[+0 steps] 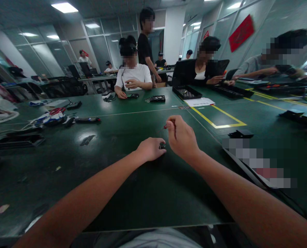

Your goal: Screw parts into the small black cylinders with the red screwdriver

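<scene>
My left hand [153, 148] rests low over the green table [122, 179], its thumb and fingers closed round a small dark object [162, 146] that is mostly hidden. Just to the right and a little higher, my right hand [180, 136] is closed on a thin tool with a red end [165, 127]. The tool's thin shaft points left, above my left hand. The two hands are close but apart.
A pen-like tool [87, 120] lies at the left beside gloves and cables [50, 117]. Yellow tape [228, 124] marks the table ahead at the right, near a black tray [186, 92]. A black box [240, 133] is at the right. Other people sit across the table.
</scene>
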Demonstrator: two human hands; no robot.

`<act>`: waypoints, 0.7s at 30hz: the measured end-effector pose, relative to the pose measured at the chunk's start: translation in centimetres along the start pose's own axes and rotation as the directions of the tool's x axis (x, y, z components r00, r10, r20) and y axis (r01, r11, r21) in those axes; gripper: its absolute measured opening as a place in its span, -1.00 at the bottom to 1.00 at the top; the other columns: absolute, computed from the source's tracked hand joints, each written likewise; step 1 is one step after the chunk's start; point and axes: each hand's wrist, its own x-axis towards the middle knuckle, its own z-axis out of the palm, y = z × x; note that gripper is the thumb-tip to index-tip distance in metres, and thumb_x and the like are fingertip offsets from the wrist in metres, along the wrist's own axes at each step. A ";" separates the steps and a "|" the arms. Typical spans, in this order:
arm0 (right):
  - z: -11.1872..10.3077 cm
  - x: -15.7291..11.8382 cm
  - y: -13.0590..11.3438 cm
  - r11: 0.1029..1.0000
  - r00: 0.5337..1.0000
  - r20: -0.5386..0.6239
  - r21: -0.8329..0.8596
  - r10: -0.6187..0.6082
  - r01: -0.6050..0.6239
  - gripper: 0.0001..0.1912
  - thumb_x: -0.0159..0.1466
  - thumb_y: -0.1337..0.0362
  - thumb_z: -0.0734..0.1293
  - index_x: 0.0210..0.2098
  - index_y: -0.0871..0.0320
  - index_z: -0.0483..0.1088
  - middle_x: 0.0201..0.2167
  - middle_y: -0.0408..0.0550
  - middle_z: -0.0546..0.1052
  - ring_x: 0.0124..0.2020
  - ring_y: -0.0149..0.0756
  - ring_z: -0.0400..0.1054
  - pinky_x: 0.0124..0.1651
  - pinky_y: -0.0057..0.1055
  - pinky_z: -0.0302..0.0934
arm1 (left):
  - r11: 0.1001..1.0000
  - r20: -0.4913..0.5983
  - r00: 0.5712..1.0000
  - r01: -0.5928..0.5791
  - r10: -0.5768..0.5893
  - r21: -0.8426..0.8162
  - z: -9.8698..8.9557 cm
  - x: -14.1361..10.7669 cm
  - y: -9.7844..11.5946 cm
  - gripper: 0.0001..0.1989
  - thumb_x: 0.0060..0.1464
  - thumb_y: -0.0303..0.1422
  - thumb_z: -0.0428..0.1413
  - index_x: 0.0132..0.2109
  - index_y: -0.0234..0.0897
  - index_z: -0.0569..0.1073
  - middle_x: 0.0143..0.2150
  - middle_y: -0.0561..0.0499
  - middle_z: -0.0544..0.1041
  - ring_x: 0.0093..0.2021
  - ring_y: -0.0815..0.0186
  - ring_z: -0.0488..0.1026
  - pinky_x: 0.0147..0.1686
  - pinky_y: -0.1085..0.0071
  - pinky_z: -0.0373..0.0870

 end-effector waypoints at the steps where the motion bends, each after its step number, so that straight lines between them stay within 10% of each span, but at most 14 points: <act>1: 0.0 0.0 0.0 1.000 1.000 0.000 -0.004 0.000 0.000 -0.84 0.46 0.23 0.11 -0.20 0.09 0.27 -0.40 -0.04 0.52 -0.36 -0.21 0.42 -0.29 -0.30 0.20 | 0.999 0.017 1.000 0.015 -0.015 0.036 0.0 0.3 0.1 -0.68 0.14 -0.17 0.17 -0.01 -0.15 0.58 -0.22 -0.06 0.61 -0.21 0.11 0.54 -0.26 0.30 0.39; 7: 0.1 -0.1 -0.2 1.000 1.000 0.019 -0.008 0.000 0.000 -0.84 0.45 0.24 0.12 -0.20 0.10 0.29 -0.37 -0.03 0.53 -0.34 -0.22 0.42 -0.26 -0.30 0.21 | 0.997 0.020 1.000 0.013 -0.015 0.071 -0.7 0.5 -0.2 -0.73 0.16 -0.20 0.14 -0.07 -0.15 0.62 -0.17 -0.08 0.63 -0.15 0.10 0.54 -0.23 0.29 0.39; 12: -0.1 -0.1 -0.3 1.000 0.999 0.038 -0.004 0.017 -0.017 -0.83 0.45 0.24 0.12 -0.19 0.11 0.29 -0.38 -0.03 0.52 -0.36 -0.22 0.40 -0.26 -0.30 0.19 | 0.966 -0.028 0.996 0.080 -0.090 -0.247 -2.7 -0.9 -3.0 -0.78 0.10 -0.31 0.14 -0.13 -0.25 0.59 -0.26 -0.05 0.59 -0.41 0.29 0.50 -0.37 0.38 0.35; 17: -0.1 -0.2 -0.5 1.000 0.997 0.068 0.005 0.029 -0.030 -0.83 0.45 0.24 0.13 -0.18 0.13 0.31 -0.39 -0.04 0.50 -0.37 -0.24 0.38 -0.28 -0.31 0.16 | 0.664 -0.026 0.939 0.224 -0.344 -0.713 -6.3 -4.5 -8.7 -0.69 0.08 -0.34 0.17 -0.02 -0.27 0.56 -0.29 -0.01 0.51 -0.52 0.44 0.32 -0.57 0.51 0.16; 21: -0.1 -0.3 -0.6 1.000 0.995 0.093 0.008 0.019 -0.019 -0.82 0.46 0.24 0.12 -0.17 0.13 0.32 -0.37 -0.03 0.50 -0.35 -0.23 0.39 -0.26 -0.31 0.17 | 0.342 -0.085 0.791 0.162 -0.606 -0.925 -9.8 -9.2 -13.6 -0.81 0.07 -0.42 0.17 -0.13 -0.33 0.50 -0.38 0.06 0.40 -0.54 0.44 0.27 -0.60 0.53 0.16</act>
